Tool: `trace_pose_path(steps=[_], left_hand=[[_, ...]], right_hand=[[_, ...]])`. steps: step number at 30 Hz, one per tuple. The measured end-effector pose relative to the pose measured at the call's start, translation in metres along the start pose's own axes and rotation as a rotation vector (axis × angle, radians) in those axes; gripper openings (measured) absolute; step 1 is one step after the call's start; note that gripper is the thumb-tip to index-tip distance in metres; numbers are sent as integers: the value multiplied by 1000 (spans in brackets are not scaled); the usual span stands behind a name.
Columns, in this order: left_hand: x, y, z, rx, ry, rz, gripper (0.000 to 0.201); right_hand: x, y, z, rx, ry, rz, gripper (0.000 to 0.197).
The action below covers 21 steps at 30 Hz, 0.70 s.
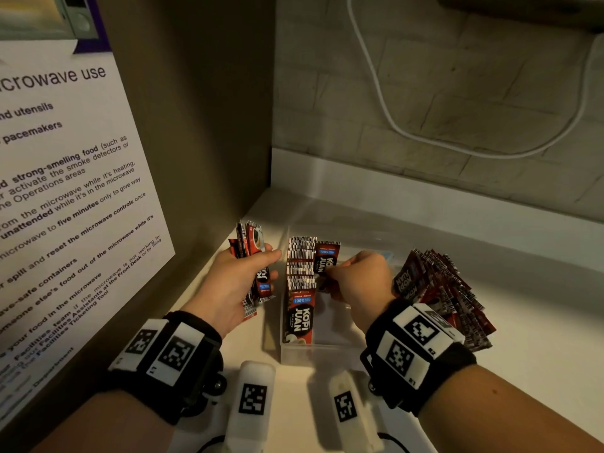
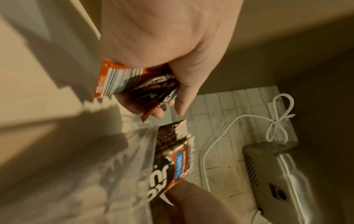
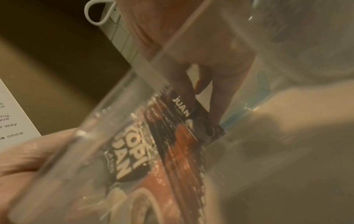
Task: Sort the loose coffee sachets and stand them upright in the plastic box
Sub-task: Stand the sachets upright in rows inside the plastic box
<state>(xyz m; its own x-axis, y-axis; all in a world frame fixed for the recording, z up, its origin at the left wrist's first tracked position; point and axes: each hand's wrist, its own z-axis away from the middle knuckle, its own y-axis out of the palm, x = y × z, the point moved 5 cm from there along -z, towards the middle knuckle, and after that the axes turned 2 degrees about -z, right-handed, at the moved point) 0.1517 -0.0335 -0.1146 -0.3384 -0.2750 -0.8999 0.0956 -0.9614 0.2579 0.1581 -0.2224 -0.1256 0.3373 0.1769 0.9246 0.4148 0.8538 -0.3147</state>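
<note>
A clear plastic box (image 1: pixel 327 349) sits on the white counter, with a row of Kopi Juan sachets (image 1: pixel 301 273) standing upright along its left side. My right hand (image 1: pixel 356 279) reaches into the box and pinches one sachet (image 1: pixel 327 258), held upright beside the row; through the box wall its fingers (image 3: pixel 218 97) show on that sachet (image 3: pixel 193 115). My left hand (image 1: pixel 242 279), left of the box, grips a bundle of sachets (image 1: pixel 253 253), also seen as the bundle (image 2: pixel 134 81) in the left wrist view. A loose fanned pile of sachets (image 1: pixel 441 295) lies right of the box.
A brown cabinet side with a microwave-use notice (image 1: pixel 65 191) stands close on the left. A tiled wall with a white cable (image 1: pixel 408 132) runs behind. Two white tagged blocks (image 1: pixel 255 397) lie at the front edge of the counter.
</note>
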Motion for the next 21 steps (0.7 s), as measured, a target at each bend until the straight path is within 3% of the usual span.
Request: trace_pose_path(steps=[11, 21], left_hand=[[-17, -3, 3, -56, 79, 6, 8], [-22, 4, 10, -19, 76, 37, 9]], right_hand=[[3, -3, 2, 16, -1, 30, 31], [8, -3, 5, 23, -44, 28, 39]])
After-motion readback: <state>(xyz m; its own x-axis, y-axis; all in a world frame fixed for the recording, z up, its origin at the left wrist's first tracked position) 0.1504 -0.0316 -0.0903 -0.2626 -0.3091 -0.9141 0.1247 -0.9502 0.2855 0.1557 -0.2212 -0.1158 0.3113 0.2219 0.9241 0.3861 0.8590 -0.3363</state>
